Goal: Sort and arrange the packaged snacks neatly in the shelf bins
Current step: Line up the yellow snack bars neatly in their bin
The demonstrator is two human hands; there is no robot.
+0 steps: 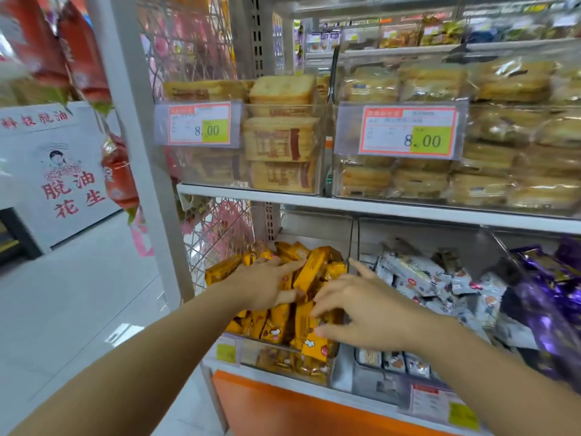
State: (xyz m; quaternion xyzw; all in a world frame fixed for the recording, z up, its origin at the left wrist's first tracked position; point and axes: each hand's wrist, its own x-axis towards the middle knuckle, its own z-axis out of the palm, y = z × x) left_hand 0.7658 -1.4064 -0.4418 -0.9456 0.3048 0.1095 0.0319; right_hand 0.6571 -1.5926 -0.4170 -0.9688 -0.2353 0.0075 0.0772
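Yellow snack packs could be knocked over the front of the bin
The shiny packs are heaped at 6 o'clock in the view, many tilted and crossed, with white packs at their 3 o'clock. The left hand is laid flat and spread on the heap; one yellow pack is pinched by the right hand. A spill could be caused by a hard push
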